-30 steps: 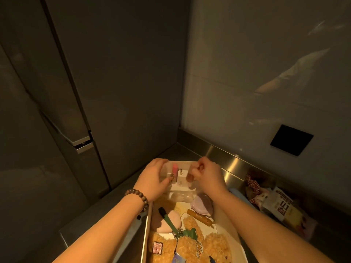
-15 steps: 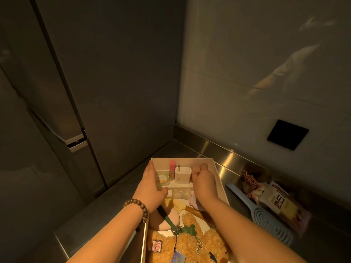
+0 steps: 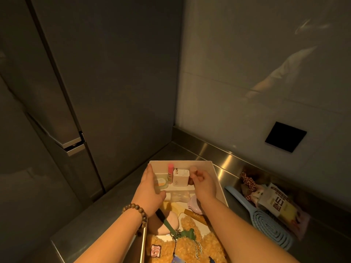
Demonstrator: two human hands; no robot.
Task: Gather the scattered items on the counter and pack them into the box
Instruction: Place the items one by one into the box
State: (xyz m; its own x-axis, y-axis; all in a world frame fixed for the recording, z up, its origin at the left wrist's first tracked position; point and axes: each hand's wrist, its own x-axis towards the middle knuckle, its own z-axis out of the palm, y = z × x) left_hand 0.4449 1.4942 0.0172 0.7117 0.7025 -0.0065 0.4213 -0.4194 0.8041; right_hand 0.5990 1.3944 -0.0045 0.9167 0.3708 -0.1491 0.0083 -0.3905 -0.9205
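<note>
While the left hand (image 3: 152, 188) lies flat and loose against the box (image 3: 218, 179) wall to steady it, the right hand (image 3: 204, 184) pinches a small round thing, tucking it beside the white charger (image 3: 180, 179). A blue brush (image 3: 269, 223) waits on the bench (image 3: 106, 215), right of both hands.

The brown tube (image 3: 196, 216) in the box reads what looks like "Rusple". The snack packet (image 3: 279, 204) carries large characters too blurred to read.

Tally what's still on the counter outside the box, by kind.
Hairbrush: 1
Snack packet: 1
Scrunchie: 1
Total: 3 that I can make out; the dim pile beside the box may hide more.
</note>
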